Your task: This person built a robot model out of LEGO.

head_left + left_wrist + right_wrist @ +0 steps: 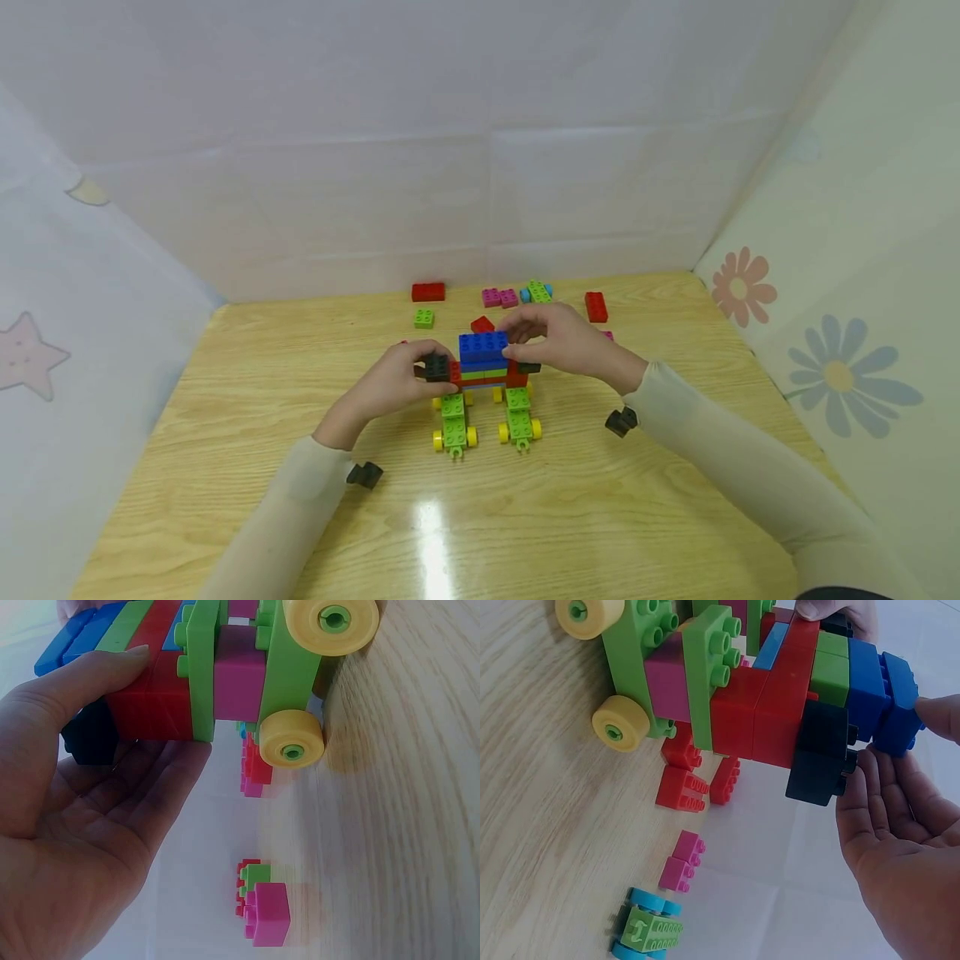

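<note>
Left hand (393,375): grip clasping the left end of the block build (483,375); pink brick (271,915) mostly masked behind it in head view. Further back, lime brick (423,318), long red brick (428,292). Build mid-tabletop (570,517), between hands. Behind it, small red brick (482,324), partly covered; pink bricks (500,297); lime car (539,292), blue-wheeled. Right hand (558,340): grip pinching the top blue brick (482,344). Beyond, upper right, another red brick (596,307).
</note>
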`<state>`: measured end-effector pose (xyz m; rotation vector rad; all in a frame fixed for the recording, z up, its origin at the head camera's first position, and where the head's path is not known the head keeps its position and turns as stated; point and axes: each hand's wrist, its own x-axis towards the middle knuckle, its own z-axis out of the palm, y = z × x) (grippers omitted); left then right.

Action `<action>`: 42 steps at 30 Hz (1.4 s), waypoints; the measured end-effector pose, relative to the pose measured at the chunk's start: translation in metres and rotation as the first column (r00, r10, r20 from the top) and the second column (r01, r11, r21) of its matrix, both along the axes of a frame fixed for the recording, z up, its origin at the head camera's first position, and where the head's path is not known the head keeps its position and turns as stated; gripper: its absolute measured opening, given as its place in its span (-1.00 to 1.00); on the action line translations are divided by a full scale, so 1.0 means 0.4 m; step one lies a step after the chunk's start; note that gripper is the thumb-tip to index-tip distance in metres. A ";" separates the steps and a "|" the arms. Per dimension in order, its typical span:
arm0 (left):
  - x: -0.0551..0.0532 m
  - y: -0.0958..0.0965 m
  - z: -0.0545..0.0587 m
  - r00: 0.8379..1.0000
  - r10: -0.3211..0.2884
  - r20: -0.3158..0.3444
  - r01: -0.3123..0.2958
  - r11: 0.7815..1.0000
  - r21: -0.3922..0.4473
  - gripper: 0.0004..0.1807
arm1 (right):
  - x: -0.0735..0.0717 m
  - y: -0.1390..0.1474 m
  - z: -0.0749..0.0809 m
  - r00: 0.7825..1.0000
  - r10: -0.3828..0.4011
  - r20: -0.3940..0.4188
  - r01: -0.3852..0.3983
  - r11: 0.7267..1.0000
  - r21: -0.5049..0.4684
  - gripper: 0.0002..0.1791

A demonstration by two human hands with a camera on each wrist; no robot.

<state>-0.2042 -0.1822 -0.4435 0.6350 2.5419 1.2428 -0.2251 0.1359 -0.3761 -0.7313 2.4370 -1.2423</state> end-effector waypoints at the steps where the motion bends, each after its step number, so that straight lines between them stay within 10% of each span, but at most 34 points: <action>1: 0.000 0.000 -0.001 1.000 -0.002 0.000 0.002 1.000 0.005 -0.60 | 0.000 0.001 -0.001 1.000 0.002 0.001 -0.002 1.000 0.000 -0.60; 42: -0.001 0.000 -0.001 1.000 -0.021 0.002 0.021 1.000 0.020 -0.59 | 0.013 -0.022 -0.033 0.999 -0.025 -0.020 0.025 0.999 -0.021 -0.58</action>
